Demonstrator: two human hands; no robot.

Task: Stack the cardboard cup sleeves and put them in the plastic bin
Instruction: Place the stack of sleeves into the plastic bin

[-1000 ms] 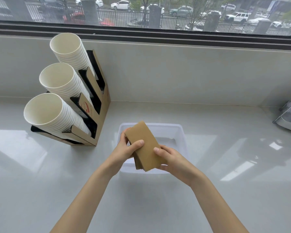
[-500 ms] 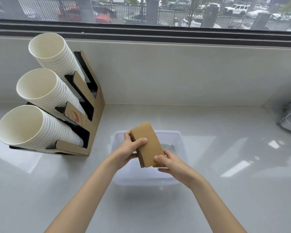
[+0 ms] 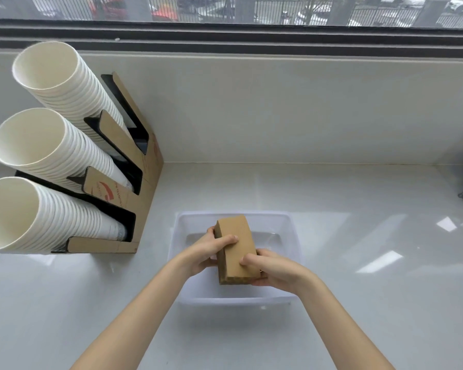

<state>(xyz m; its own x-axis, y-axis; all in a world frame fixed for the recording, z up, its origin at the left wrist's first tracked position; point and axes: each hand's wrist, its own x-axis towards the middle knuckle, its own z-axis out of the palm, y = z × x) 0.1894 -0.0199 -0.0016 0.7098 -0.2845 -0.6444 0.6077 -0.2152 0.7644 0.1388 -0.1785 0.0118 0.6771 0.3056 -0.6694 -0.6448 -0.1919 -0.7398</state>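
Stack of cardboard cup sleeves [image 3: 237, 249], flattened and squared up, held over the open plastic bin [image 3: 292, 236], tilted with its far end raised and near end low, just inside the bin's front wall. Left hand [image 3: 207, 251] clamps the left edge, thumb laid across the top face, fingers curled beneath. Right hand [image 3: 274, 271] closes on the near right corner, thumb on top, fingers under. Whether the lower end already touches the bin floor is hard to say; the clear plastic and the hands mask the contact. Bin sits on the white counter [image 3: 358, 316], with the cup dispenser rack [image 3: 134, 198] and its three rows of white paper cups [image 3: 51, 145] well apart to the left. Risks, as I judge them: loosening one hand first could let the loose sleeves fan out or slide off each other; setting the stack down on its edge could tip it and spill the pile; pressing on the front wall could skid the light bin along the glossy counter. Against the frame half a second back: stack sits lower and deeper in the bin, tilt steeper, right hand shifted further under the near end.
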